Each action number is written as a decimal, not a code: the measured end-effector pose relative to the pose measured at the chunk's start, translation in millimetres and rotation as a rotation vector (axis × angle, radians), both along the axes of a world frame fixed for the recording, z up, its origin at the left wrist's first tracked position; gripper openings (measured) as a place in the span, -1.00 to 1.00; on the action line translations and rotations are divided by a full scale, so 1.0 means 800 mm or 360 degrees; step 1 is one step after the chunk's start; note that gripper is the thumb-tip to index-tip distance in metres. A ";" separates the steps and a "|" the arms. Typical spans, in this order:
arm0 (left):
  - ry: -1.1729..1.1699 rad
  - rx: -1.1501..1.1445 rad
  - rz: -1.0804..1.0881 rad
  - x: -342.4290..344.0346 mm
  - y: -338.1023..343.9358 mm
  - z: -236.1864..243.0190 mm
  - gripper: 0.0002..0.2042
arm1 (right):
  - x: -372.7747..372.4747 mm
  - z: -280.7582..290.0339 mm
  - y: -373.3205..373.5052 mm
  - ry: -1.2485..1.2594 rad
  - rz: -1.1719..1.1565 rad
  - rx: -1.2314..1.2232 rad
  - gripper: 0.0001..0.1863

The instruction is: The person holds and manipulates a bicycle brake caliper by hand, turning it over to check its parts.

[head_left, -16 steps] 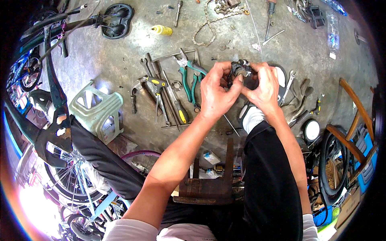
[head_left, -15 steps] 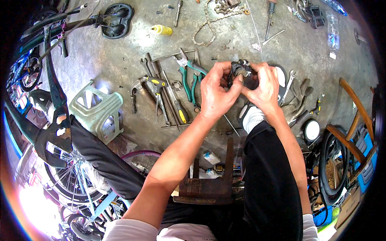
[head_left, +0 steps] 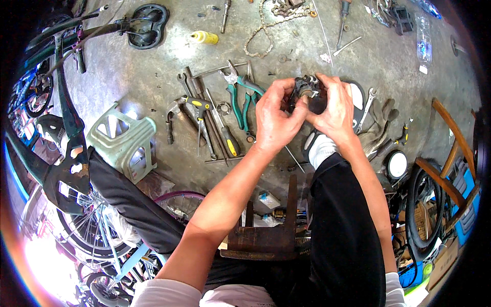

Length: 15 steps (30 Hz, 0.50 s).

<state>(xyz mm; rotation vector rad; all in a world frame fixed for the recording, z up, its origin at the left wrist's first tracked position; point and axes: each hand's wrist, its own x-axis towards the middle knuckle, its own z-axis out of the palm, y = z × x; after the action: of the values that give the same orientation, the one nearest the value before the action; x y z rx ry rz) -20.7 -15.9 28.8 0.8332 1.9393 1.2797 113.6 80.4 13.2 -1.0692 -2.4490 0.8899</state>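
Note:
A small dark mechanical part (head_left: 306, 87) with shiny metal bits is held up above the floor between both hands; its exact kind is hard to make out. My left hand (head_left: 279, 113) grips it from the left, the thumb pressed against its lower side. On the other side my right hand (head_left: 333, 110) has its fingers curled round the part, with the thumb pointing toward the left thumb. Its underside is hidden by the fingers. Just left of my left hand lie green-handled pliers (head_left: 236, 102). My shoe shows below and behind the right hand.
Left of my hands lie a hammer (head_left: 190, 102) and a yellow-handled screwdriver (head_left: 230, 140). Farther off are a yellow bottle (head_left: 204, 37) and a chain (head_left: 260, 43). Gloves (head_left: 378, 123) and a wrench (head_left: 367, 108) lie to the right. A pale green stool (head_left: 123, 135) stands at left.
The part has turned slightly in my fingers, and the right-hand fingers have shifted a little on it. Both hands stay in nearly the same place.

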 end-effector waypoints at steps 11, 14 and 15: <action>-0.0512 0.0037 0.0189 0.000 -0.001 -0.010 -0.73 | 0.000 0.008 0.000 -0.0003 0.0013 -0.0005 -0.16; -0.0583 0.0025 0.0205 0.000 -0.002 -0.010 -0.74 | 0.004 0.008 0.000 -0.0027 0.0020 -0.0020 -0.24; -0.0581 0.0029 0.0207 -0.001 -0.002 -0.011 -0.74 | 0.004 0.008 0.000 -0.0039 0.0023 -0.0009 -0.26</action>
<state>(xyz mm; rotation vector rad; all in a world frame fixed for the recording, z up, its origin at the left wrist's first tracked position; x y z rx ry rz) -21.2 -17.4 19.8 0.4479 1.7112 1.4164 116.4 80.4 19.7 -1.0719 -2.4782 0.8940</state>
